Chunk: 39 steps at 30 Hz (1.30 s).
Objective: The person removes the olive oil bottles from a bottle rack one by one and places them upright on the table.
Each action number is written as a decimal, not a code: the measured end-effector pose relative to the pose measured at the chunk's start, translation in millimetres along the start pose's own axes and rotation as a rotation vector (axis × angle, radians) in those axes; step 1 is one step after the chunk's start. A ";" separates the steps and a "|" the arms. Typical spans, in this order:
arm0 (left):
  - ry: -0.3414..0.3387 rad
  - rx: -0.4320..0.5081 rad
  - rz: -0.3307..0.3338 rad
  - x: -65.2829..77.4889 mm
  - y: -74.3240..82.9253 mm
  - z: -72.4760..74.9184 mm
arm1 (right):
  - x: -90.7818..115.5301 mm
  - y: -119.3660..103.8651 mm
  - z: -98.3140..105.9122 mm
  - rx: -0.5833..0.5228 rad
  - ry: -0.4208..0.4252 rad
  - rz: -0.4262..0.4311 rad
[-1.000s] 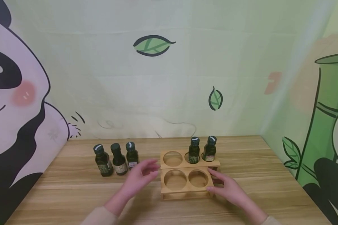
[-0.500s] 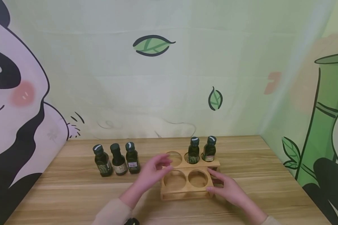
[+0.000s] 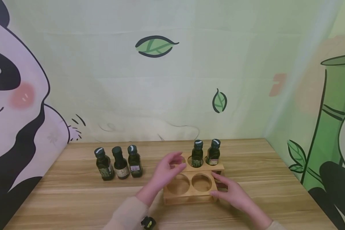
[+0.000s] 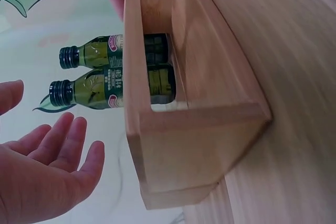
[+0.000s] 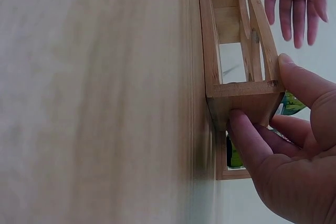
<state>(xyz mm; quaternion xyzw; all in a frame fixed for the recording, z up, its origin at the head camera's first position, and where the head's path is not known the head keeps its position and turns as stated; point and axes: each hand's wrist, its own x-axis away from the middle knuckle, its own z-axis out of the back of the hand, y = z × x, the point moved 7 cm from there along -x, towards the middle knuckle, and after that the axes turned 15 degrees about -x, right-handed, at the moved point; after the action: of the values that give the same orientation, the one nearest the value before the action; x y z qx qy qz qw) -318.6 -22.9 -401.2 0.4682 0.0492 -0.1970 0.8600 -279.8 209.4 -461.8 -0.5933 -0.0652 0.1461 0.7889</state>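
Note:
A two-tier wooden bottle rack [image 3: 189, 198] with round holes stands on the table. Two dark green glass bottles with black caps, a left one [image 3: 197, 154] and a right one [image 3: 214, 152], sit upright in its back tier. My right hand [image 3: 233, 193] holds the rack's right end; in the right wrist view the thumb [image 5: 302, 80] is at the top edge and the fingers are against the end face. My left hand [image 3: 168, 171], fingers spread and loosely bent, is over the rack's left part with nothing in it, partly hiding the back left hole.
Three more dark bottles stand in a row left of the rack: a left one [image 3: 104, 164], a slimmer middle one [image 3: 120, 163] and a right one [image 3: 135, 162]. A wood-grain table [image 3: 74, 198] ends at a cloth backdrop [image 3: 118, 89] printed with pandas and bamboo.
My left hand has moved right, from beside the bottle row to over the rack's left part. The right hand stays at the rack's right end, and the bottles stand where they were.

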 end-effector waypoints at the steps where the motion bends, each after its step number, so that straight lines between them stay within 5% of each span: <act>1: 0.003 -0.007 0.004 -1.8 0.6 -1.2 | 0.1 0.0 0.1 0.002 0.002 -0.001; 25: 0.086 0.054 0.117 -36.4 9.2 -17.9 | 2.1 -4.4 -0.5 -0.006 -0.006 0.026; 39: 0.029 0.148 0.163 -53.8 6.0 -30.2 | 1.9 -5.6 -1.2 -0.007 -0.015 0.043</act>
<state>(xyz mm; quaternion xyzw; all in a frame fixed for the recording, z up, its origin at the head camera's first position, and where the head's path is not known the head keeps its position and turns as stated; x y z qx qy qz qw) -362.7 20.7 -398.8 0.5358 0.0085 -0.1226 0.8353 -276.7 207.4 -457.0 -0.5963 -0.0587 0.1672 0.7829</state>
